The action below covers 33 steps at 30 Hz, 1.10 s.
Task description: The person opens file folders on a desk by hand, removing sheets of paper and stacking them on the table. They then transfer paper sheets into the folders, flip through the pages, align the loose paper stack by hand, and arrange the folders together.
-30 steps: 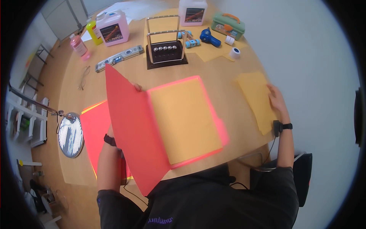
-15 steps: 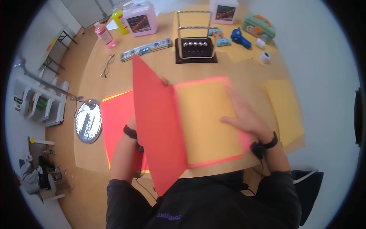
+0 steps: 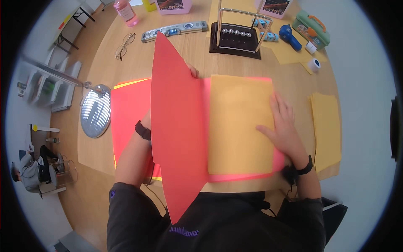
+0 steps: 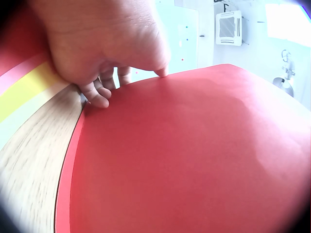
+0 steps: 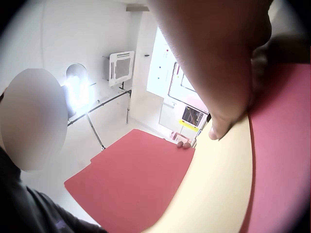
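A red paper folder [image 3: 176, 122] lies spread on the table, its left cover raised steeply. My left hand [image 3: 192, 70] grips the far edge of that cover near the fold; most of the hand is hidden behind it in the head view. In the left wrist view the fingers [image 4: 99, 100] bend over the cover's edge. On the folder's flat half sits a yellow-tan sheet [image 3: 239, 126]. My right hand [image 3: 285, 124] rests along the sheet's right edge with fingers straight, the thumb [image 5: 221, 128] lying on the sheet.
More red and yellow folders [image 3: 130, 113] lie to the left, beside a round lamp base [image 3: 95, 111]. A stack of yellow-tan sheets [image 3: 326, 130] is at the right. Farther back are glasses [image 3: 124, 46], a spirit level [image 3: 174, 31], a Newton's cradle [image 3: 237, 40] and a green box [image 3: 311, 29].
My right hand has come from the sheet stack at the right to the sheet in the folder. That sheet has shifted away from the fold. The left hand keeps holding the raised cover.
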Tool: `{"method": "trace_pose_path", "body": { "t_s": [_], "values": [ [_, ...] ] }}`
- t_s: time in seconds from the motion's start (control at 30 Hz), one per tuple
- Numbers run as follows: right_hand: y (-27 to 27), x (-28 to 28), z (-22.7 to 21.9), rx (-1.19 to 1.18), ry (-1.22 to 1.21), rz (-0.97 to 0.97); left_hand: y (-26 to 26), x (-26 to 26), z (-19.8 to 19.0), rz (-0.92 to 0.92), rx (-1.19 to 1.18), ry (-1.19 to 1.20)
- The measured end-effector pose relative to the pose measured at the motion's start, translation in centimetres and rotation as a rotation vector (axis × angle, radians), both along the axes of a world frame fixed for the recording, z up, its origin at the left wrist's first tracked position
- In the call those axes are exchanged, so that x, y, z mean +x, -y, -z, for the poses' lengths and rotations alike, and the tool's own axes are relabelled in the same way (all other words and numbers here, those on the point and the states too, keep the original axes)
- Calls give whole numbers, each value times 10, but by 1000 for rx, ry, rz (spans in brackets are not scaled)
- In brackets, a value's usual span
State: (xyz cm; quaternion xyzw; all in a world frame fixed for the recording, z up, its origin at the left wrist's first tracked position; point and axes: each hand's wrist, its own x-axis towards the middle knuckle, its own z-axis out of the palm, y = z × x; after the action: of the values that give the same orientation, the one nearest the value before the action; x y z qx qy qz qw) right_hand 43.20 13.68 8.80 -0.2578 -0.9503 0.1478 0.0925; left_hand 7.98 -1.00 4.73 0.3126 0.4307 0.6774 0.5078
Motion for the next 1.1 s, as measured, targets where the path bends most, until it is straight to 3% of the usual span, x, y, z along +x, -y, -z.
{"method": "trace_pose_path", "body": {
  "t_s": [0.17, 0.23, 0.5, 0.57, 0.63, 0.7, 0.77, 0.83, 0.93, 1.1],
  "values": [
    [3, -2, -6, -39, -78, 8, -8, -9, 4, 78, 41, 44],
    [1, -2, -5, -60, -113, -6, -7, -10, -2, 171, 34, 189],
    [1, -3, -5, -117, -240, -43, -19, 1, 30, -10, 297, -29],
    [1, -4, -3, -267, -432, 17, -19, 0, 18, -37, 348, -74],
    [0, -1, 3, -295, -471, 43, -7, 7, -5, 74, 247, 7],
    [2, -2, 4, -327, -505, 74, -5, 7, -7, 38, 203, -79],
    [5, -4, 0, -776, -608, 129, -4, 8, -9, 6, 167, -158],
    [5, -8, -3, -803, -603, 116, -4, 9, -12, -18, 35, -52],
    [-2, -7, -3, -844, -630, 109, -1, 19, -26, 9, 65, -2],
    [-4, -4, -1, -890, -675, 185, -1, 17, -32, -10, -94, -61]
  ]
}}
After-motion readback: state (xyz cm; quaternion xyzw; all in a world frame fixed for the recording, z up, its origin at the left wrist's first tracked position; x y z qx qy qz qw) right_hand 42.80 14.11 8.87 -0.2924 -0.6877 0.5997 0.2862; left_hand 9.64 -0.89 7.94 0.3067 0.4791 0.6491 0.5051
